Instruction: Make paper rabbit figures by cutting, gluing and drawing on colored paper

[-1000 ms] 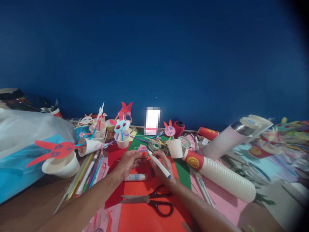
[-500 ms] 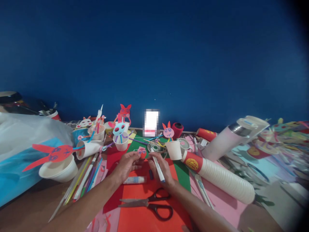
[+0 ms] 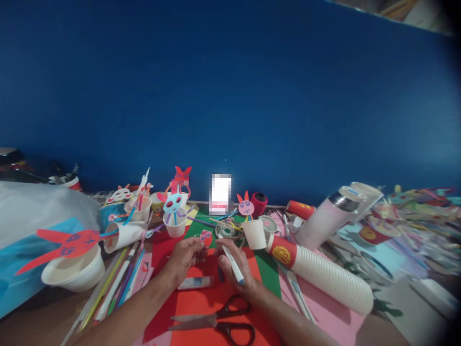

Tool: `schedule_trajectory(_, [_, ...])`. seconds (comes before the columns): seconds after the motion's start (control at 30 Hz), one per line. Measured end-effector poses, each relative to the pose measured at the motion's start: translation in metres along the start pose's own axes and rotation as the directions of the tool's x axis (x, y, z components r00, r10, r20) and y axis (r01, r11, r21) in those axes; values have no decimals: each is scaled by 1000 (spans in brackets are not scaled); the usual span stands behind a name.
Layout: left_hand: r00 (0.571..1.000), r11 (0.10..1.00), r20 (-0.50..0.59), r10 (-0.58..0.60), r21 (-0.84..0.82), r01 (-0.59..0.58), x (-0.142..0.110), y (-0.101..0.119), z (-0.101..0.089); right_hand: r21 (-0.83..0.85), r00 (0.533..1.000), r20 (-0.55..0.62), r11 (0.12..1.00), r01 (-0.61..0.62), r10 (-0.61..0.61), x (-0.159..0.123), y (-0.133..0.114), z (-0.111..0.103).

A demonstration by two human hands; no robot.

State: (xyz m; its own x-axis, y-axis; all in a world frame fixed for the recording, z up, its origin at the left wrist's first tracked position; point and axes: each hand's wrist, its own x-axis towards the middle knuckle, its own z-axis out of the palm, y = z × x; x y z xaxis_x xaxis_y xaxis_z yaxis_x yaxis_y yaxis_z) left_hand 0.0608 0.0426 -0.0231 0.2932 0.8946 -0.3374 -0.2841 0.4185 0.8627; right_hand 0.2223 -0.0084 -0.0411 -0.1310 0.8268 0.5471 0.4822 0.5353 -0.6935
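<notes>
My left hand pinches a small red paper face with drawn eyes, held up over the red sheet. In my right hand a white marker with a blue end is gripped like a pen, its tip near the paper face but apart from it. A dark marker cap lies between my hands. Below them rest a glue tube and black-handled scissors, blades pointing left.
White paper cups with paper animal faces stand around, one cup just behind my right hand. A long stack of cups lies at right near a tumbler. Pens and pipe cleaners lie at left. A blue wall rises behind.
The view has tilted up slightly, so the table things sit lower and a little left. The marker tip has drawn slightly away from the paper face; both hands keep their holds.
</notes>
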Motion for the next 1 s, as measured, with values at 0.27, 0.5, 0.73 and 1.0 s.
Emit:
schedule_trajectory(0.27, [1000,1000,-1,20,-9,-20,3,-4,-5,-120,994,-63,989,85,-93,-2,-1,-1])
schedule_trajectory(0.5, [1000,999,-17,-17,32,18,-1,0,-2,44,980,-153,991,-125,131,1,2,8])
schedule_trajectory(0.73, [999,1000,-33,-18,7,18,-2,2,-1,86,991,-137,996,24,-12,6,-3,6])
schedule_trajectory(1.0, [999,999,-21,-34,15,34,1,2,-2,9,991,-98,995,98,-96,7,-8,0])
